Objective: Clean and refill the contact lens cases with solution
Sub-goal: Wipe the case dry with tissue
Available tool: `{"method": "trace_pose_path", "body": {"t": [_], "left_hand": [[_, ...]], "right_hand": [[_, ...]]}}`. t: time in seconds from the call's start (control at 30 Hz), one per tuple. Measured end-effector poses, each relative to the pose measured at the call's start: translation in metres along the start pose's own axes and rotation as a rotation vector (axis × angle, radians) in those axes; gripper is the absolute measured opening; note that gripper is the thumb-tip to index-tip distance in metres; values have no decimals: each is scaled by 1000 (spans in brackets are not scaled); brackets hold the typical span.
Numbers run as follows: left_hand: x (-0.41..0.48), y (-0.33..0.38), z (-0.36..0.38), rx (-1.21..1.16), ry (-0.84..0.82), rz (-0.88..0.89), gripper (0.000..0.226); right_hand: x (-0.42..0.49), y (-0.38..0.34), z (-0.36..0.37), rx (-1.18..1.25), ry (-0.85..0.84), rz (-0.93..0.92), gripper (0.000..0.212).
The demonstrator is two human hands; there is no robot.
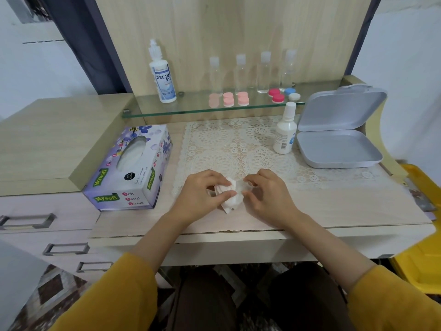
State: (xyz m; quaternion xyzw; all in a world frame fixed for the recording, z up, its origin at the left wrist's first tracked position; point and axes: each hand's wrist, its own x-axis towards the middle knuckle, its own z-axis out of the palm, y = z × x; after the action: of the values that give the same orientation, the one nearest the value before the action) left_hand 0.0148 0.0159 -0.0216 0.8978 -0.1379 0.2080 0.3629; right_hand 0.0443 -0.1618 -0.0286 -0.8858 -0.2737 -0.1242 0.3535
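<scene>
You've got both hands low over the near edge of the lace mat (238, 144), close together. Your left grip (202, 193) is closed round a crumpled white tissue (232, 199), thumb pressed on top of it, the wad sticking out toward your right grip (270, 195). That right grip is narrow, thumb and fingers curled in and pinching a small clear piece (249, 186) right at the tissue's edge. It's too see-through to say whether that's a lens case or a cap. Just left of your left grip sits the purple tissue box (130, 168), angled on the table (334, 211). Ahead of your right grip and off to its right stands a small white bottle (285, 132), and just beside that is a grey box (338, 139) with its lid flipped up. Farther ahead of both grips, up on the glass shelf (191, 108), the lens cases are lined up: three pink cases (228, 99) dead ahead, then a red case (276, 95) and a blue-and-white case (292, 94) beyond your right grip. Behind them are four clear bottles (241, 75) in a row, and the big solution bottle (163, 77) stands upright at the shelf's left end, well ahead of your left grip.
</scene>
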Motion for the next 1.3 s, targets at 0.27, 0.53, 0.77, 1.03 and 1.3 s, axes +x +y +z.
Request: {"method": "trace_pose_path", "body": {"t": [0.27, 0.53, 0.77, 1.03, 1.3], "left_hand": [[0, 0, 2, 101, -6, 96, 20], [-9, -9, 9, 218, -40, 213, 34], [-6, -13, 15, 214, 49, 250, 25], [-6, -14, 16, 189, 68, 217, 24], [-6, -12, 18, 247, 92, 242, 23]], "right_hand": [[0, 0, 1, -4, -7, 11, 26], [1, 4, 1, 6, -2, 11, 21], [0, 2, 1, 26, -1, 0, 25], [0, 3, 5, -10, 10, -42, 23], [0, 5, 4, 24, 27, -37, 24]]}}
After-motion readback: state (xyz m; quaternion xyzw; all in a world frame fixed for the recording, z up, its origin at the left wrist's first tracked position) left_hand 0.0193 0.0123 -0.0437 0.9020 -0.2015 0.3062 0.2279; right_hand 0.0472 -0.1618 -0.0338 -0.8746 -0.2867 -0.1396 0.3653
